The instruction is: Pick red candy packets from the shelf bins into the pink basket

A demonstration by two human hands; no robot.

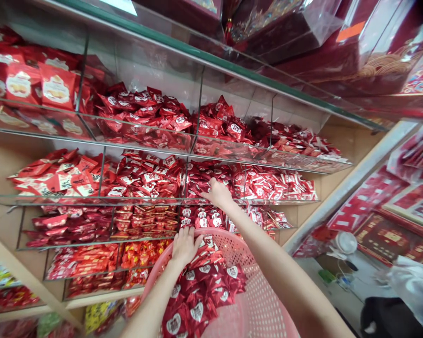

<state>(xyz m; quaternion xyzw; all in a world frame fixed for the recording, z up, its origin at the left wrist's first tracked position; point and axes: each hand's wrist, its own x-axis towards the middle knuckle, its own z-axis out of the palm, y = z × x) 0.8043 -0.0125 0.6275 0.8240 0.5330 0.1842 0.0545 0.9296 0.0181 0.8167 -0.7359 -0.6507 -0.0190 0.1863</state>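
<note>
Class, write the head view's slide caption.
Left hand at a pink perforated plastic basket of red packets, right hand at clear-fronted shelves.

A shop, judging by the tiered, glass-fronted shelving (3, 150) heaped with sorted red packets (148, 178).

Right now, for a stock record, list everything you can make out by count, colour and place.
Shelves: several tiers, clear with pale wood, left to centre
Shelf packets: too many to count, mostly red, in compartments
Yellow packets: several, yellow, lower left
Green packaging: count unclear, green, bottom left
Wrapped boxes: several, mainly dark red, upper right
Blurred goods: several, red and pink, right edge
Round object: one, white, right side
Crumpled plastic: one, white, lower right
Dark object: one, black, bottom right
Basket: one, pink, bottom centre
Basket packets: many, mostly dark red, inside the basket
Left hand: one, bare, at the basket's rim
Right hand: one, bare, at shelf packets
</note>
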